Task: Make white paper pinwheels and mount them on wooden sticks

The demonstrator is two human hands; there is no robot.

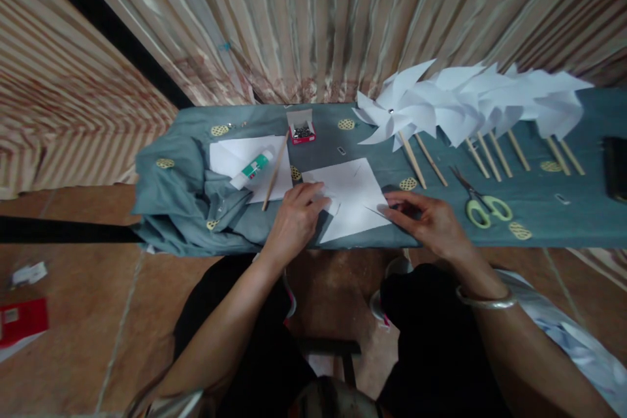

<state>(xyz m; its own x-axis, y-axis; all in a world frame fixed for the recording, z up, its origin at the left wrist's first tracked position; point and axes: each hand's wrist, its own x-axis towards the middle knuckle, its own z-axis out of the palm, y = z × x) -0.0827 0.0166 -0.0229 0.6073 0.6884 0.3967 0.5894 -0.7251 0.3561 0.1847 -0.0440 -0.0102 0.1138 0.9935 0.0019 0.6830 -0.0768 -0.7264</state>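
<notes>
A square sheet of white paper (353,191) lies in front of me near the table's front edge, with thin slits cut in from its corners. My left hand (298,215) grips the sheet's left side, fingers closed over it at a corner piece. At the opposite side, my right hand (431,219) pinches the right corner between thumb and fingers, beside a slit. Just left of my left hand, a wooden stick (275,175) and a glue stick (252,168) rest on more white paper (226,151). Green-handled scissors (479,209) lie right of my right hand.
A small open red box (302,135) of metal pins stands behind the sheet. Several white paper pinwheels (401,104) on wooden sticks lie in a row at the back right. A dark object (615,168) sits at the far right. The green cloth (181,189) bunches up at the left.
</notes>
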